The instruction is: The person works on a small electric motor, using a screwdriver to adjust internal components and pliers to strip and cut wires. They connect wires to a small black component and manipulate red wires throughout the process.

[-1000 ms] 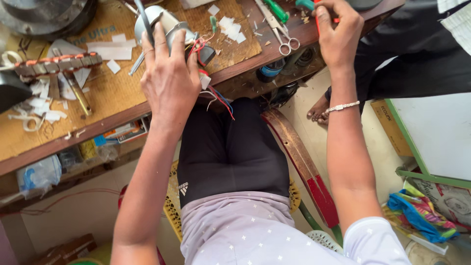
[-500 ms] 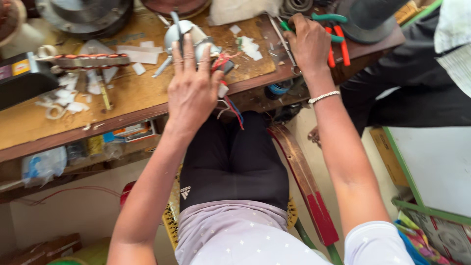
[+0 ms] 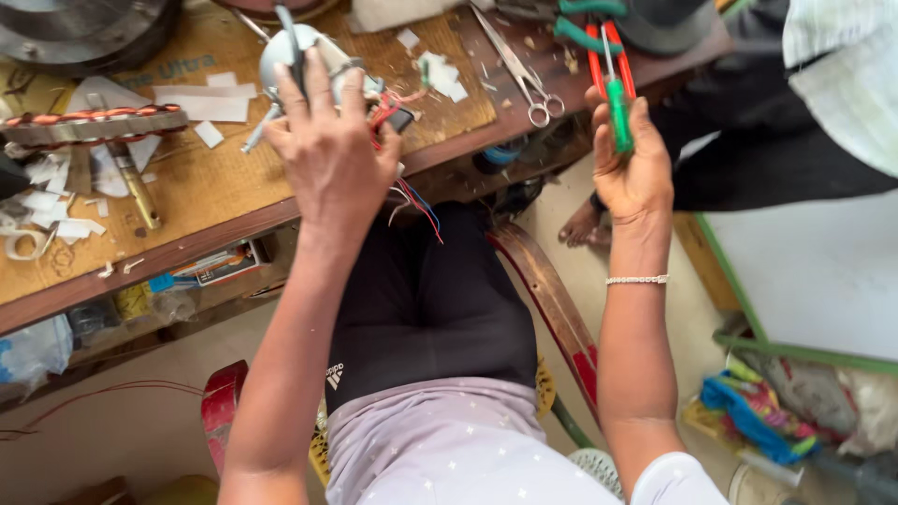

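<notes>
My left hand [image 3: 329,154] grips a small silver motor housing [image 3: 281,51] at the edge of the wooden workbench [image 3: 215,187]; red, blue and white wires [image 3: 416,201] hang from it over my lap. My right hand [image 3: 636,164] is lifted off the bench and holds a screwdriver with a green handle [image 3: 618,112], its shaft pointing away from me. Just beyond it lie pliers with red handles [image 3: 599,51] and a tool with teal handles [image 3: 585,33].
Scissors [image 3: 519,75] lie on the bench near the right end. A copper-wound stator ring [image 3: 94,123], a hammer-like tool [image 3: 136,192] and white paper scraps sit at left. Another person's bare foot [image 3: 585,224] and dark clothing are at right. A shelf under the bench holds clutter.
My right hand has pulled back from the tools on the bench, now holding the green-handled screwdriver. My left hand stays on the motor housing.
</notes>
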